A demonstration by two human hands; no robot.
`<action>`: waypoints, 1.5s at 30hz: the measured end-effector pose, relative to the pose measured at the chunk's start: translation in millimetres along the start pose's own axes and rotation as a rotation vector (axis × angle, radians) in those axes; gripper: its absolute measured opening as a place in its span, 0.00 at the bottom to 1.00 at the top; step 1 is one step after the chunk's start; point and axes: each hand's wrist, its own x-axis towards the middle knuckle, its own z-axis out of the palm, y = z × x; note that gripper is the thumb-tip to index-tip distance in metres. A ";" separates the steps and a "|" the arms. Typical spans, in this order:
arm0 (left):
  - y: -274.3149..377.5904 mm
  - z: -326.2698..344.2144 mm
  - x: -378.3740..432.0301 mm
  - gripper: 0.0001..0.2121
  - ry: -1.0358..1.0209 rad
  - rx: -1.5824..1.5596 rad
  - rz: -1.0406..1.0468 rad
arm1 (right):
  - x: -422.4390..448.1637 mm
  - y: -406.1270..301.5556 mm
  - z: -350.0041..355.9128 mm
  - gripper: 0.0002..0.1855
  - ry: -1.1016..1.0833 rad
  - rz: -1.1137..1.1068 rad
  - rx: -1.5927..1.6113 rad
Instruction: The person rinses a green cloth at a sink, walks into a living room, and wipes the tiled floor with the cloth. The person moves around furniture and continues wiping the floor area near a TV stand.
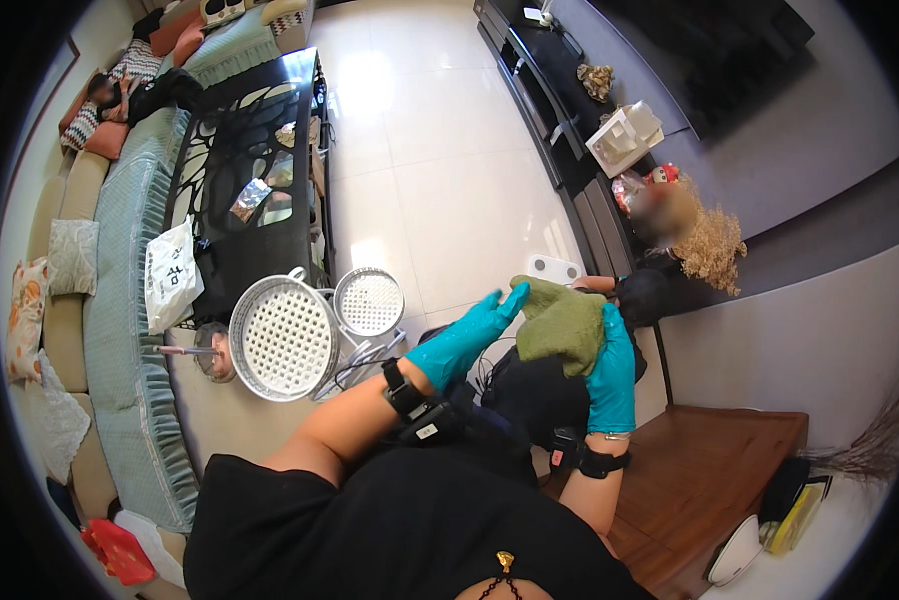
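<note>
A green cloth (558, 322) hangs bunched between my two hands, both in teal rubber gloves. My right hand (610, 375) grips its right side, with the fingers partly hidden by the cloth. My left hand (468, 337) is at the cloth's upper left edge, fingers stretched out; whether they pinch the cloth cannot be told. Left of my hands stands a white rack with a large round woven basket tray (286, 337) and a smaller round one (369, 301).
A black coffee table (232, 247) bears a white plastic bag (171, 277). A person (130, 97) lies on the sofa. Another person's arm (595, 283) shows beside the black TV cabinet (562, 127). A white scale (554, 268) lies on the floor; a brown wooden surface (689, 487) is at the lower right.
</note>
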 end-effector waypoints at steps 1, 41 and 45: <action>23.5 2.1 1.9 0.38 -0.122 -0.064 -0.170 | 3.0 -10.4 6.9 0.23 0.001 0.034 0.061; 457.7 -417.8 391.6 0.13 0.508 -0.074 0.433 | 726.8 28.1 522.5 0.49 -1.196 -0.357 -0.903; 501.4 -486.8 428.1 0.10 0.709 0.644 0.524 | 810.0 51.6 580.0 0.21 -1.198 -0.109 -1.264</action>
